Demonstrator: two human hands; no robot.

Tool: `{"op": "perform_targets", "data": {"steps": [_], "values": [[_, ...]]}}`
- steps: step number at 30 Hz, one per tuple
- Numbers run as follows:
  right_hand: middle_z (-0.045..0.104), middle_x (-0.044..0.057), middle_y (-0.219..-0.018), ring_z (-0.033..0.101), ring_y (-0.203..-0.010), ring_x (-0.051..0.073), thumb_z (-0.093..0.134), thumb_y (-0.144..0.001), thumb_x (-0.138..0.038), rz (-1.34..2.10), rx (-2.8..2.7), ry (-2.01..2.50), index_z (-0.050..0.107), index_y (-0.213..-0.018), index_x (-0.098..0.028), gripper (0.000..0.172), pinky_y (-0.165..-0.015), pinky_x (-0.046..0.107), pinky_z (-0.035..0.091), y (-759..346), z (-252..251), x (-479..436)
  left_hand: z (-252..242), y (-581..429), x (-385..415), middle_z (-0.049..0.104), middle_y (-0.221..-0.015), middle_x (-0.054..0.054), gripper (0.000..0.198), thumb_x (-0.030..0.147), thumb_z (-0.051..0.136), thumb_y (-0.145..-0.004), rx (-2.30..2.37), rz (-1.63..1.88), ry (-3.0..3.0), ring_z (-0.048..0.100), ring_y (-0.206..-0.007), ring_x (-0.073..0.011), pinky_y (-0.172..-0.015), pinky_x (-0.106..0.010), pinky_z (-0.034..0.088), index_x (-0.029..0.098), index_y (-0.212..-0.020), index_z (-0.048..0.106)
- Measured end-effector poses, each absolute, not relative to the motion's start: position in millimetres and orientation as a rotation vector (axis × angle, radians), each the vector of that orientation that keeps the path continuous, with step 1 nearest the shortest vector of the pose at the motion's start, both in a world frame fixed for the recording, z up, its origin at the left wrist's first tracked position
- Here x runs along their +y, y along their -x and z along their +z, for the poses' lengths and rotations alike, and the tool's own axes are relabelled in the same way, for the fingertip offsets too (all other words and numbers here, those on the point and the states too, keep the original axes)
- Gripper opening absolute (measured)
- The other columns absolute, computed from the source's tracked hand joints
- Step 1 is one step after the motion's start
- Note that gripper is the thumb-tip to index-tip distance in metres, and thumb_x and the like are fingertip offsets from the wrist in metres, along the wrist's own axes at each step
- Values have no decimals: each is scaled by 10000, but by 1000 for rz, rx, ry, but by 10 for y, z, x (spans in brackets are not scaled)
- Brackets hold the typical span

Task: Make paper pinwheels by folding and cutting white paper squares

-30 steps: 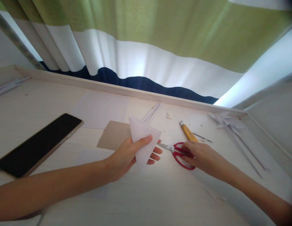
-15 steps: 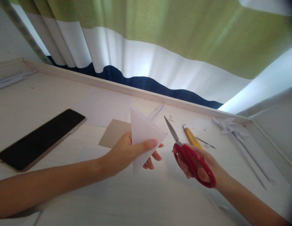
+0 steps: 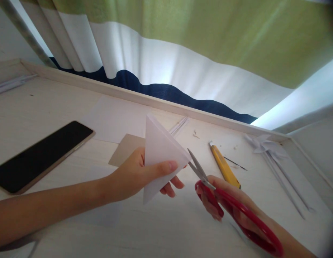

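A white sheet of paper folded into a triangle (image 3: 162, 150) is held up above the table by my left hand (image 3: 141, 175). The thumb presses on its near face, with fingertips showing past the lower edge. My right hand (image 3: 222, 200) grips red-handled scissors (image 3: 252, 218) through the handles. Their blades (image 3: 197, 168) are spread slightly, tips right beside the triangle's right-hand corner; whether they touch it I cannot tell. A yellow utility knife (image 3: 224, 163) lies on the table just beyond my right hand.
A black-screened phone (image 3: 45, 154) lies at left. Behind my left hand are a white sheet (image 3: 115, 118) and a beige card (image 3: 125, 147). Thin paper sticks (image 3: 179, 125), a thin dark rod (image 3: 236, 163) and a paper pinwheel (image 3: 263, 145) lie farther back. A raised ledge (image 3: 123, 94) borders the table below the curtain.
The scissors have opened from shut blades, and their tips have come left to the paper's corner. The folded paper has turned slightly in my left hand.
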State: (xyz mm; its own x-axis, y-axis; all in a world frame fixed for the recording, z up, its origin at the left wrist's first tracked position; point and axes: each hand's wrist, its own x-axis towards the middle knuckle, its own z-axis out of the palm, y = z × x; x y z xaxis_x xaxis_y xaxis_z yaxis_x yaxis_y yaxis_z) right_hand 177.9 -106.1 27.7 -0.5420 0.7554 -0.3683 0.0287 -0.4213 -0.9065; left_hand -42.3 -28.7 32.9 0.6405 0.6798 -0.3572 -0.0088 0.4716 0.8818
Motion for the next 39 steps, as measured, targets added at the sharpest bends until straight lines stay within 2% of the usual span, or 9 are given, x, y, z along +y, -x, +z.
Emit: {"op": "perform_targets", "data": {"steps": [4, 13, 18, 33, 35, 39], "values": [[420, -13, -656, 313, -549, 99, 544, -729, -523, 2024, -1198, 1143, 484, -950, -191, 403, -521, 244, 247, -1784, 254, -1056, 324, 424, -302, 690, -625, -26, 116, 225, 584, -756, 773, 438, -1000, 628, -512, -131, -498, -213, 512, 133, -816, 622], [420, -22, -646, 310, -541, 95, 542, -700, -568, 2049, -1111, 1150, 493, -963, -198, 457, -511, 239, 239, -1764, 233, -1106, 323, 417, -328, 693, -633, -30, 120, 244, 597, -745, 773, 407, -998, 639, -532, -146, -501, -219, 518, 142, -806, 615], [427, -20, -660, 319, -541, 91, 520, -743, -534, 2052, -1104, 1152, 493, -968, -198, 405, -518, 239, 249, -1768, 244, -1109, 332, 421, -332, 690, -617, -40, 112, 226, 599, -742, 769, 414, -983, 634, -520, -146, -493, -215, 512, 131, -797, 622], [415, -26, -643, 293, -532, 88, 537, -712, -560, 2056, -1118, 1150, 493, -956, -198, 440, -490, 235, 213, -1740, 232, -1102, 307, 418, -345, 685, -595, -28, 102, 205, 590, -751, 737, 426, -976, 638, -527, -136, -506, -200, 522, 121, -777, 641], [415, -27, -637, 299, -529, 88, 508, -750, -536, 2060, -1121, 1132, 495, -949, -194, 395, -503, 240, 223, -1738, 236, -1098, 306, 415, -346, 684, -592, -26, 105, 205, 585, -757, 731, 429, -980, 636, -527, -132, -509, -197, 520, 121, -780, 644], [419, -24, -630, 305, -521, 87, 383, -876, -376, 2069, -1094, 1161, 489, -920, -190, 219, -522, 249, 235, -1731, 252, -1096, 293, 407, -342, 686, -593, -29, 107, 200, 579, -763, 707, 435, -972, 634, -523, -127, -503, -189, 514, 119, -769, 648]]}}
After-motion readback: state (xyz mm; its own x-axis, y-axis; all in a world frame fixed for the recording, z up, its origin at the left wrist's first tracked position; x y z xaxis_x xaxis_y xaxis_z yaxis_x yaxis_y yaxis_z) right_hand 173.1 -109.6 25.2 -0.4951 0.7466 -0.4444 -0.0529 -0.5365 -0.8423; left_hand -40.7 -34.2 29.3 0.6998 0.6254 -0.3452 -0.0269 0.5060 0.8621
